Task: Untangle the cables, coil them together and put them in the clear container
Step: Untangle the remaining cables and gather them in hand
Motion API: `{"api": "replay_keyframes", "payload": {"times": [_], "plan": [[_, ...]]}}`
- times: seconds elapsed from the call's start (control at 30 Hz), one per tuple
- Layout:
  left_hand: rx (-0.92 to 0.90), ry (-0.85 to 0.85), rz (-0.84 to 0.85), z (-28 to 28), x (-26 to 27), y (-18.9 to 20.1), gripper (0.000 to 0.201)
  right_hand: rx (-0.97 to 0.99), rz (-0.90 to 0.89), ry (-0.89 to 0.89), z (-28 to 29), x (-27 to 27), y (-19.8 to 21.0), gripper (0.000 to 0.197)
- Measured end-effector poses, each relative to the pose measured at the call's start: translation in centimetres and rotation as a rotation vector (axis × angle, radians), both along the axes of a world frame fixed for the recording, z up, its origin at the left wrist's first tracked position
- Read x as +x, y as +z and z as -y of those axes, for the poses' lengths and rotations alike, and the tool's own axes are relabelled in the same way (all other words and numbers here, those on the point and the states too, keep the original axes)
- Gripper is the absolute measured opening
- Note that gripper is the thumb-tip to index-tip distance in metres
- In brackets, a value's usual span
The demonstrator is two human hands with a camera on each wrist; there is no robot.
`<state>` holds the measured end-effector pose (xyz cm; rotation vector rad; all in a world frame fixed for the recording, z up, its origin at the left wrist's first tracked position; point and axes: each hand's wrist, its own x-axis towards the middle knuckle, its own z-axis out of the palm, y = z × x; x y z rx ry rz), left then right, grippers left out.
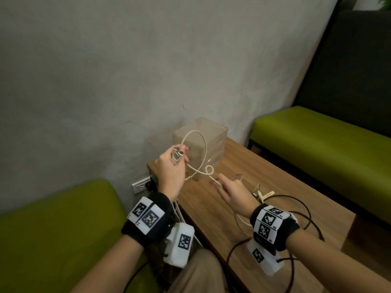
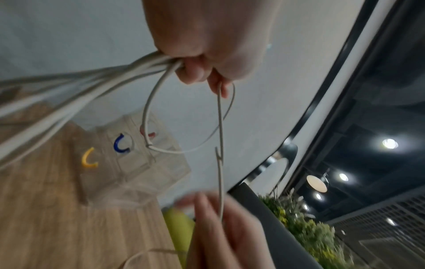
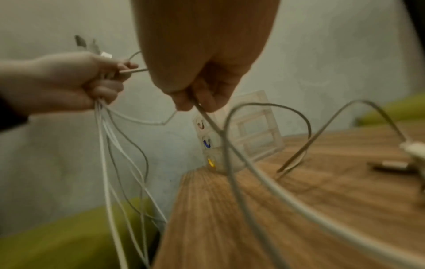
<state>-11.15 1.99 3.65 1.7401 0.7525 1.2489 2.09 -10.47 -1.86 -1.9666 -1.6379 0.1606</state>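
Both hands were raised mid-frame: left hand fisted round a bundle of white cables, right hand pinching one looped strand. Clear square plastic container stood behind them on the wooden table, partly screened by the loop.

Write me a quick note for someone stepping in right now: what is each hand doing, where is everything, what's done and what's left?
Left hand: grips a bundle of white cables with plug ends sticking up; the strands hang off the table edge.
Right hand: pinches one white cable, which loops up to the left hand with a small kink.
Clear container: on the wooden table by the wall; no cable inside it.
Left: finish untangling, coil, put the cables in.
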Motion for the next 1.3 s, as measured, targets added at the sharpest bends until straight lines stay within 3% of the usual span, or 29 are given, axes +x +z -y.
{"api": "replay_keyframes", "payload": {"times": [0.17, 0.37, 0.43, 0.53, 0.6, 0.67, 0.8, 0.9, 0.97, 1.1, 1.23, 1.3], "plan": [[-0.011, 0.229, 0.091, -3.4, -1.9, 0.7, 0.021, -0.049, 0.205, 0.141, 2.0, 1.4, -1.0, 0.043], [-0.017, 0.278, 0.078, -3.8, -2.5, 0.2, 0.021, -0.212, 0.238, 0.031, 3.1, 3.4, -1.7, 0.044], [-0.048, 0.259, 0.005, -4.6, -2.8, 0.3, 0.024, -0.277, 0.194, -0.033, 3.6, 4.0, -1.9, 0.043], [-0.018, 0.206, -0.170, -4.5, -2.5, 0.0, 0.023, -0.139, 0.080, -0.089, 3.4, 3.7, -1.3, 0.041], [0.035, 0.230, -0.200, -3.6, -2.0, 0.0, 0.025, -0.023, 0.066, -0.099, 2.7, 3.3, -0.6, 0.038], [0.052, 0.153, -0.191, -2.3, -1.4, 0.0, 0.018, 0.034, 0.076, -0.092, 2.1, 2.8, -0.1, 0.037], [-0.175, -0.264, -0.282, 1.6, 0.2, -1.2, 0.034, 0.012, 0.148, -0.037, 1.3, 1.2, 0.1, 0.044], [-0.228, -0.362, -0.254, 3.4, 1.7, -2.5, 0.017, 0.048, 0.246, -0.015, 0.9, 0.1, 0.3, 0.046], [-0.219, -0.330, -0.188, 3.8, 2.2, -2.5, 0.017, 0.066, 0.256, 0.018, 0.7, 0.0, 0.1, 0.039], [-0.142, -0.184, -0.110, 2.8, 1.5, -1.5, 0.020, -0.125, 0.128, 0.032, 1.6, 1.3, -1.5, 0.036], [-0.110, -0.046, 0.002, 0.5, 0.3, -0.2, 0.023, -0.099, 0.252, 0.019, 3.2, 2.1, -2.5, 0.051], [-0.085, 0.027, 0.007, -0.3, -0.2, 0.0, 0.022, -0.046, 0.228, 0.003, 3.7, 2.6, -2.9, 0.039]]}}
